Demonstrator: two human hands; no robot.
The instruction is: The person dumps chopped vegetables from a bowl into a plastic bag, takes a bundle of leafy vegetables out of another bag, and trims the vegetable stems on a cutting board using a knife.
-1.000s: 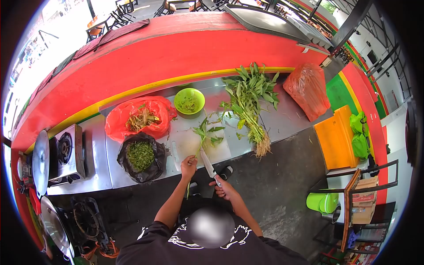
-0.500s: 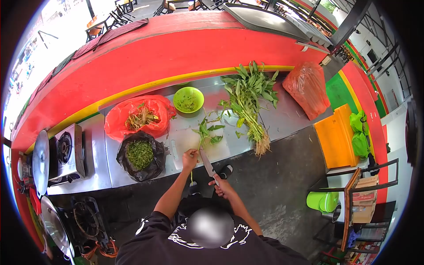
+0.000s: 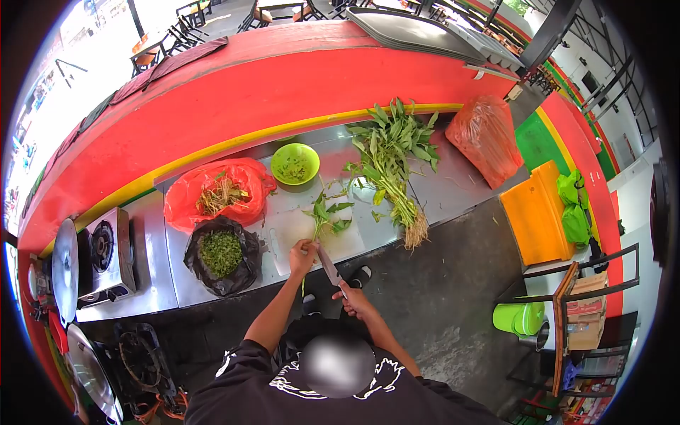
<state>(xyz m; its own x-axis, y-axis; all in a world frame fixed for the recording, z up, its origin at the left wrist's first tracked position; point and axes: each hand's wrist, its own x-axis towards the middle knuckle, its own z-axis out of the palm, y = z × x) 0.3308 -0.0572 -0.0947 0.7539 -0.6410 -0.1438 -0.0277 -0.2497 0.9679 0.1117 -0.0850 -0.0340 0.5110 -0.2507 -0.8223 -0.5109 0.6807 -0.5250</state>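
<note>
Over the near edge of a white cutting board (image 3: 290,225), my left hand (image 3: 304,256) is closed on the stem of a leafy green sprig (image 3: 327,214). Its leaves lie on the board and the stem's end hangs below the hand. My right hand (image 3: 353,300) grips a knife (image 3: 329,267) by its handle, the blade pointing up-left with its tip beside my left fingers. Behind the board stands a green bowl (image 3: 295,164) with leaf bits inside. A large bunch of rooted greens (image 3: 394,172) lies to the right.
Left of the board are a red bag (image 3: 181,196) with stems and roots and a black bag (image 3: 243,277) of chopped greens. A gas stove (image 3: 106,248) stands far left. A filled red plastic bag (image 3: 486,139) sits at the right, near an orange container (image 3: 536,218).
The view has shifted slightly, moving the counter things a little left in the picture. My left hand has moved up the stem, nearer the leaves. The knife stays in my right hand.
</note>
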